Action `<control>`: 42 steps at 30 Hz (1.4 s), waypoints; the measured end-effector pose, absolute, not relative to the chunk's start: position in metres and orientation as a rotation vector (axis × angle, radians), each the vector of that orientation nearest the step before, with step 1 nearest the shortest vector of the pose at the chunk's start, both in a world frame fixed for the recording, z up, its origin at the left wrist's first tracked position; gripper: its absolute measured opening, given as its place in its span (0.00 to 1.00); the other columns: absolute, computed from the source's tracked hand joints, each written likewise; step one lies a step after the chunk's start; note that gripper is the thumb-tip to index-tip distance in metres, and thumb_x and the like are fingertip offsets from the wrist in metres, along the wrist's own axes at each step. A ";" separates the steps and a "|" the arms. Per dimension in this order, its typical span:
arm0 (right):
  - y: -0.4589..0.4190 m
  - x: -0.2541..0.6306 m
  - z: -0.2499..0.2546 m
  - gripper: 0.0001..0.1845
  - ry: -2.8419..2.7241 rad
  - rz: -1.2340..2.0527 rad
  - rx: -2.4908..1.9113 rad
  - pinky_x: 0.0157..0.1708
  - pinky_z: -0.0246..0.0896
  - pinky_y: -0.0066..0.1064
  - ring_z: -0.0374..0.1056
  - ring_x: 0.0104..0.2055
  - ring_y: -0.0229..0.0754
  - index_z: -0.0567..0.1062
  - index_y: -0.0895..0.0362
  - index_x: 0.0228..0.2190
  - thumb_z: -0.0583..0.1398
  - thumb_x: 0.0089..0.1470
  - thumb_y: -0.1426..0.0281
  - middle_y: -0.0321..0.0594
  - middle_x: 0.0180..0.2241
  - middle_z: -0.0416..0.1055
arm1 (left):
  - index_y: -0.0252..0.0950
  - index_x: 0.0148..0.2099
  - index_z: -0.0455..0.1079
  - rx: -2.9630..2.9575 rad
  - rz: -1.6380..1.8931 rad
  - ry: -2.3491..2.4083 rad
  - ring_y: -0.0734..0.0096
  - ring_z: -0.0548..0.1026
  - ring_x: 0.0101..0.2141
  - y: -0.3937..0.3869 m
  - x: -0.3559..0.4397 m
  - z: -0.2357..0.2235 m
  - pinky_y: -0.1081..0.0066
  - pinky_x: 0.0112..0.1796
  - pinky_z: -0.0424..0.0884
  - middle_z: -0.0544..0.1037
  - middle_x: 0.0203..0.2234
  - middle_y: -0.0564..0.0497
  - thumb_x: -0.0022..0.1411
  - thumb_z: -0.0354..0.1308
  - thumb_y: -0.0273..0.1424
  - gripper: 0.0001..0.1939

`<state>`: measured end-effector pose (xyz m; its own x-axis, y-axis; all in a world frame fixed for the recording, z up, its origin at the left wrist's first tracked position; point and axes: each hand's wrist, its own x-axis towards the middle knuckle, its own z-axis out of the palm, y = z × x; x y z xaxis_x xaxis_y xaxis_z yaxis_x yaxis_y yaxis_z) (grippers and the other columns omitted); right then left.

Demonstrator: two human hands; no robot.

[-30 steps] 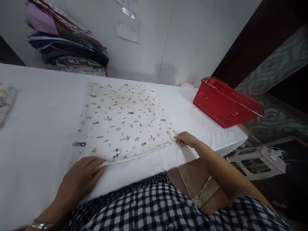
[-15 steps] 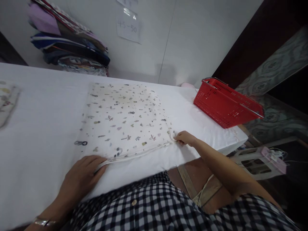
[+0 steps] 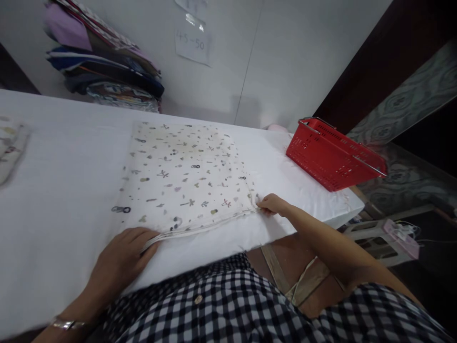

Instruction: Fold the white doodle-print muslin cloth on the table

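Note:
A thin white cloth [image 3: 185, 176] with small printed plants and figures lies folded on the white-covered table [image 3: 71, 190], its layered edges towards me. At its near left corner, my left hand [image 3: 124, 252] is closed round the edge, fingers on top and thumb beneath. My right hand [image 3: 273, 204] pinches the near right corner between thumb and fingertips. Between the two hands the layered edge runs fairly straight, close to the table's front side.
A red plastic basket [image 3: 332, 155] with metal handles stands at the table's right end. Another folded printed cloth [image 3: 10, 147] lies at the far left. Folded fabrics [image 3: 107, 62] are stacked against the back wall, beside a paper sign [image 3: 193, 40].
Both hands keep their hold on the cloth in nearly the same spots. Only a slight shift of the camera view shows.

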<state>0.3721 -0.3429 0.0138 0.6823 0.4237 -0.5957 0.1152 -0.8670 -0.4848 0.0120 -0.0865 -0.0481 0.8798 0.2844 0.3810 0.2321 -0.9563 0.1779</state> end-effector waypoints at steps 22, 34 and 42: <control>-0.345 0.377 0.005 0.16 -0.351 1.015 -2.348 0.13 0.44 0.22 0.55 0.15 0.29 0.65 0.59 0.15 0.64 0.45 0.68 0.32 0.12 0.61 | 0.35 0.42 0.73 2.856 0.505 0.401 0.59 0.72 0.40 -0.087 0.012 -0.042 0.62 0.42 0.67 0.78 0.37 0.45 0.63 0.48 0.40 0.17; -0.345 0.382 0.020 0.10 -0.356 0.965 -2.328 0.15 0.48 0.20 0.61 0.18 0.30 0.68 0.59 0.20 0.65 0.44 0.71 0.33 0.17 0.68 | 0.35 0.40 0.74 2.867 0.539 0.385 0.59 0.73 0.38 -0.089 0.013 -0.038 0.61 0.42 0.68 0.78 0.35 0.44 0.62 0.47 0.39 0.18; -0.351 0.377 0.009 0.10 -0.261 1.037 -2.257 0.19 0.65 0.25 0.64 0.16 0.33 0.69 0.59 0.23 0.67 0.44 0.72 0.34 0.15 0.69 | 0.36 0.40 0.74 2.849 0.547 0.431 0.59 0.73 0.39 -0.087 0.012 -0.044 0.61 0.42 0.68 0.78 0.36 0.44 0.62 0.47 0.41 0.19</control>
<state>0.3767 -0.3507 0.0090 0.6702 0.4190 -0.6127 -0.0795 -0.7802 -0.6205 0.0122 -0.0869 -0.0443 0.8883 0.3211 0.3283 0.2438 -0.9356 0.2554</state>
